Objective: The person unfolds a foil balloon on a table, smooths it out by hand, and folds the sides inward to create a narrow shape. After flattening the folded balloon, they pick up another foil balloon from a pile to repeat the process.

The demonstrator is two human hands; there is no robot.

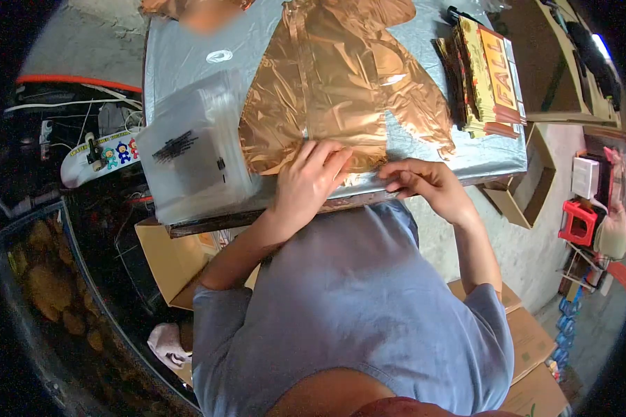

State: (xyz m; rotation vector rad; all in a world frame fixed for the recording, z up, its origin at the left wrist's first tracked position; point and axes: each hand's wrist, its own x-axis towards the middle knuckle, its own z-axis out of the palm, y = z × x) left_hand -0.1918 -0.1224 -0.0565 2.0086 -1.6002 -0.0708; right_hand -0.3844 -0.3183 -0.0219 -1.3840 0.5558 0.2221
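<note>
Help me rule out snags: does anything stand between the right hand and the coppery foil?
Nothing visible does: the right hand is beside the near edge of the foil; the printed stack lies aside.

From here I count two bare hands: one left hand (pixel 311 175) near twelve o'clock and one right hand (pixel 428 186) near three. I get one large copper foil sheet (pixel 341 83) at twelve, one skateboard (pixel 122 154) between nine and ten, and one red stool (pixel 579 224) at three. The clear bags (pixel 188 149) at ten and printed cards (pixel 492 73) at two overlap too much for me to number.
</note>
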